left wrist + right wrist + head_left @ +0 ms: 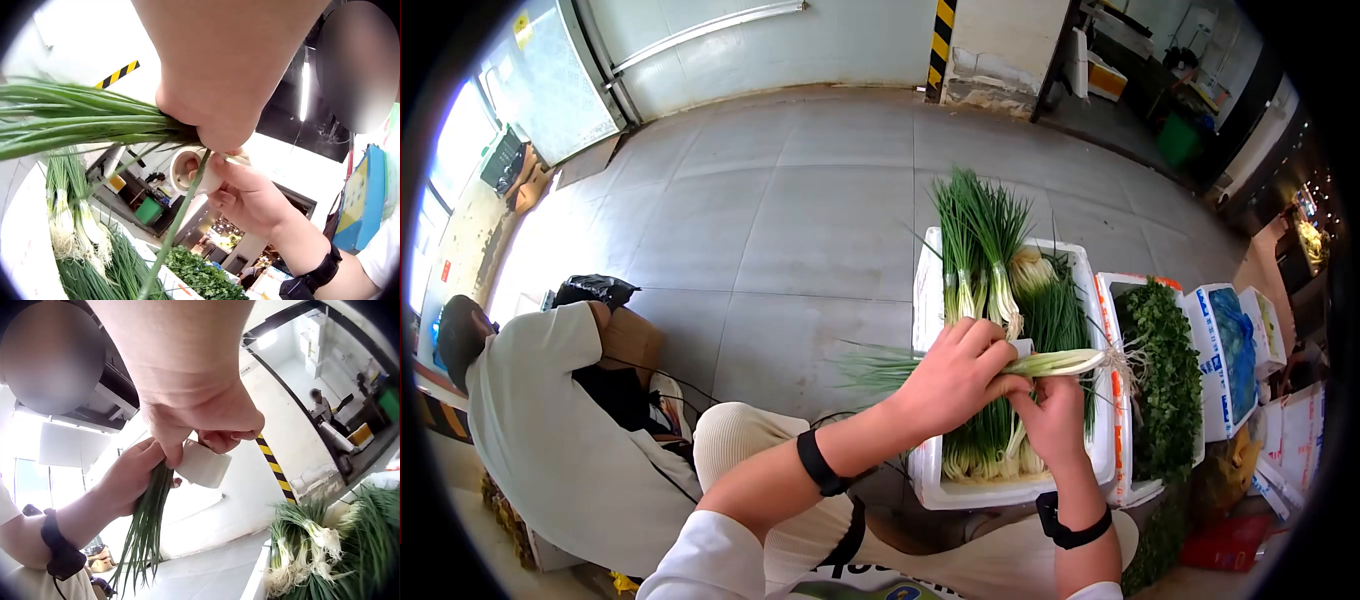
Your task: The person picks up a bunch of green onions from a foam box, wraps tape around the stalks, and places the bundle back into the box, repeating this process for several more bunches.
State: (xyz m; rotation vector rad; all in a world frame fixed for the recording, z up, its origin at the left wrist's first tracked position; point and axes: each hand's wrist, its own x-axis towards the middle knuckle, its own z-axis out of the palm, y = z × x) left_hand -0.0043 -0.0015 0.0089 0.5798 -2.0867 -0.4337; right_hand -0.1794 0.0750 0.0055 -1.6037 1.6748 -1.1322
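Note:
My left hand [960,375] grips a bunch of green onions [1068,363] crosswise in the head view, white stems and roots to the right, green leaves trailing left. My right hand [1055,410] holds a white roll of tape [205,465] close against the bunch, its thumb by the stems. The hollow core of the roll shows in the left wrist view, where one loose green leaf [169,244] hangs in front. Below both hands is a white foam box [927,310] filled with more green onions [990,225], some bunches lying on top with roots showing.
Right of it stands a second foam box with leafy greens [1162,385], then a box with a blue bag [1232,335]. At the left a seated person [550,420] bends near a cardboard box [635,345]. Grey tiled floor [820,220] stretches ahead.

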